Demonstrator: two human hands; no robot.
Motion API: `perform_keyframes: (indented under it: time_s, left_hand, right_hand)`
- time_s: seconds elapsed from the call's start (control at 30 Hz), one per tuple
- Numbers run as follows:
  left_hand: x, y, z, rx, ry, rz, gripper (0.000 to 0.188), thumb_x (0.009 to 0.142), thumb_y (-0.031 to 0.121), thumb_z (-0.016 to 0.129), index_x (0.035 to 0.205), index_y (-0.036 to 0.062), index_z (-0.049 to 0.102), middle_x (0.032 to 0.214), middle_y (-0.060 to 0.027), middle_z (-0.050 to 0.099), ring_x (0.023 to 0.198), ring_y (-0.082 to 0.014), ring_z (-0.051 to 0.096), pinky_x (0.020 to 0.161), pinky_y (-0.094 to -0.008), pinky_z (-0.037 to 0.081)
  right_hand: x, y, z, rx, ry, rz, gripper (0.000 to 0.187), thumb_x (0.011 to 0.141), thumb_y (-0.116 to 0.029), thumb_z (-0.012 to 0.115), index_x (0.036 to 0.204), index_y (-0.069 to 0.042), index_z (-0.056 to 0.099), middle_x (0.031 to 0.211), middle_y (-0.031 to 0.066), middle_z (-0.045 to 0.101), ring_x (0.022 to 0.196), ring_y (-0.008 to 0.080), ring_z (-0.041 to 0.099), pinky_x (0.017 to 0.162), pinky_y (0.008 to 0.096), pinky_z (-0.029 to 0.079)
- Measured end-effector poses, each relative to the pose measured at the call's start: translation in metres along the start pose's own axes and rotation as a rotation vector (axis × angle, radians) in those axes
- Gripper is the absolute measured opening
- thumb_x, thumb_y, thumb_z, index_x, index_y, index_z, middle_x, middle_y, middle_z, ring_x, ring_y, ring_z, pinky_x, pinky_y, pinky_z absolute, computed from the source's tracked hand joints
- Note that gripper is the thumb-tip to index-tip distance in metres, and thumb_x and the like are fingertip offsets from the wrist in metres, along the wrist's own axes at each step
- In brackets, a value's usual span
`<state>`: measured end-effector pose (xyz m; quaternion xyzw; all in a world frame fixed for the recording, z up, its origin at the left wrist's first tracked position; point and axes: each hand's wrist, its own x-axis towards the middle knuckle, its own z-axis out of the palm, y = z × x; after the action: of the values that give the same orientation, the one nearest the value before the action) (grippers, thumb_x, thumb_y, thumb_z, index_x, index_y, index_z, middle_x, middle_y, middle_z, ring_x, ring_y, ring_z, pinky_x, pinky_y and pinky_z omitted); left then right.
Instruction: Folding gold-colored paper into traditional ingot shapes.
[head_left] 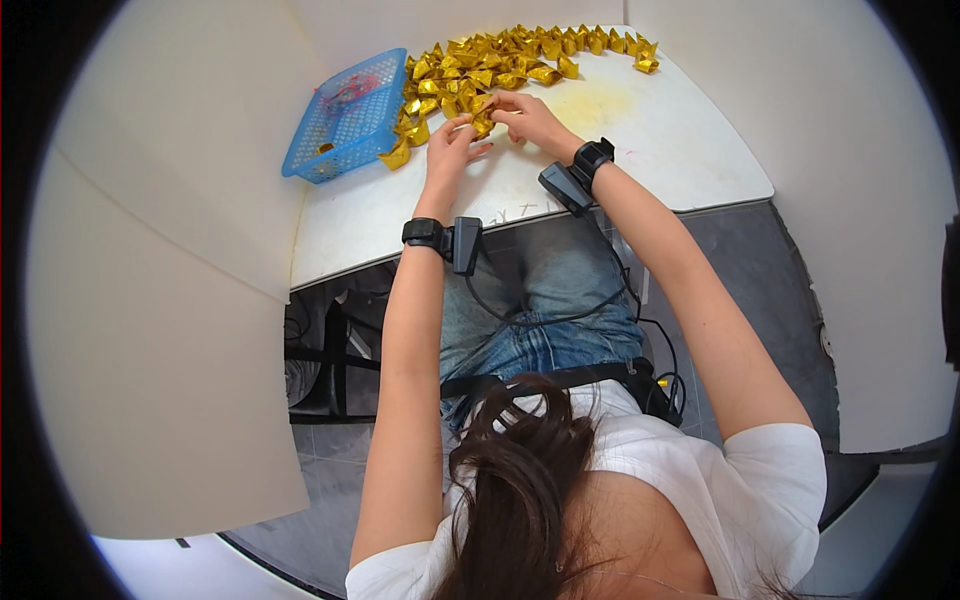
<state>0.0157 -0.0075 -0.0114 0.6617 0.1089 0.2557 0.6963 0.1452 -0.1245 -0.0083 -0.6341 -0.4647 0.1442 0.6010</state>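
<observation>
Between my two hands, over the white table, is a small folded gold foil-paper ingot (483,121). My left hand (450,150) grips its left side with the fingertips, and my right hand (530,121) pinches it from the right and above. The fingers partly cover the piece, so its exact shape is hard to make out. Just beyond my hands lies a heap of finished-looking gold paper ingots (487,62), boat-shaped with pointed ends. It stretches from the basket's side toward the back right, where it thins to a row.
A blue plastic mesh basket (310,166) stands at the table's left, with reddish stuff and a bit of gold inside. The white tabletop (690,150) meets pale walls on its sides and back. Cables (560,322) run from the black wrist devices across my lap.
</observation>
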Motion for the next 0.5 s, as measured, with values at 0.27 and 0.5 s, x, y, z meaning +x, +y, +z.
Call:
perform_keyframes:
  time_s: [0.27,0.5]
  left_hand:
    - [0.006,-0.007,-0.004,0.023,-0.025,0.032,0.035,0.085,0.009,0.053,0.117,-0.0064,0.048,0.099,-0.0145,0.06,0.086,-0.0203,0.063,0.074,-0.0292,0.056]
    - [-0.005,0.004,0.0,0.035,-0.029,0.0,0.037,0.085,0.008,0.054,0.119,-0.0055,0.047,0.104,-0.0118,0.056,0.094,-0.0168,0.059,0.082,-0.0306,0.054]
  right_hand:
    - [0.003,0.003,0.0,-0.053,0.004,-0.029,0.031,0.078,-0.026,0.062,0.101,-0.005,0.061,0.082,0.0063,0.065,0.055,0.0112,0.057,0.051,0.0251,0.045]
    - [-0.001,-0.003,0.003,-0.036,-0.036,0.023,0.026,0.079,-0.024,0.059,0.097,-0.006,0.06,0.078,0.0036,0.063,0.053,0.0103,0.056,0.051,0.0253,0.044]
